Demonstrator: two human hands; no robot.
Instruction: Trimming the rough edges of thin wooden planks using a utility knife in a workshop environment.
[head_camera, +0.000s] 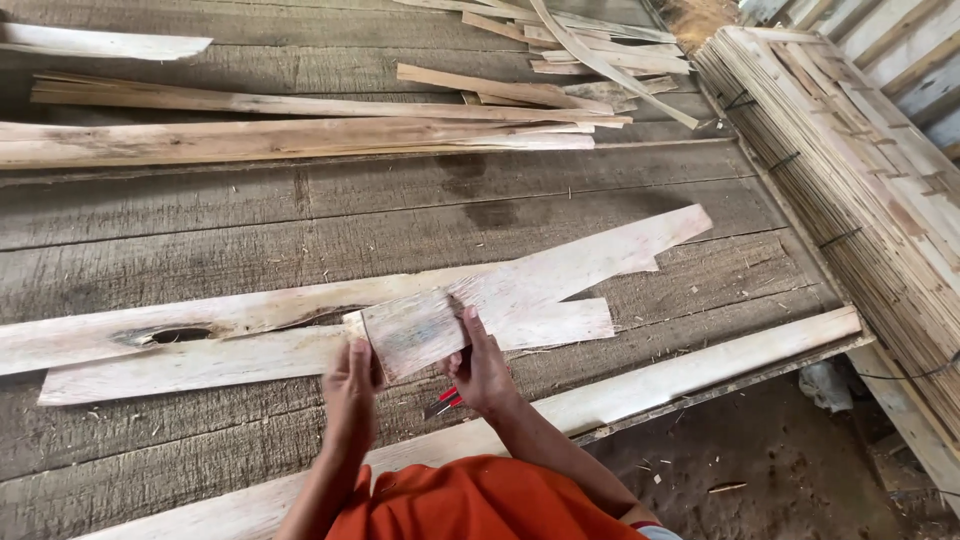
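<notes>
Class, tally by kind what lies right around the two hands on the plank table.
Small veneer piece held by left hand and right hand: 1
Long veneer strips under it: 3
Red-handled tool: 1
Total: 5

Soft, even daylight lit the wooden surface (600, 190), brightest on the pale boards (300, 140) at its far side. Shadows were faint, with no glare. Straight edges bowed toward the frame's corners. A small wood piece (415, 330) near its front looked slightly motion-blurred.
</notes>
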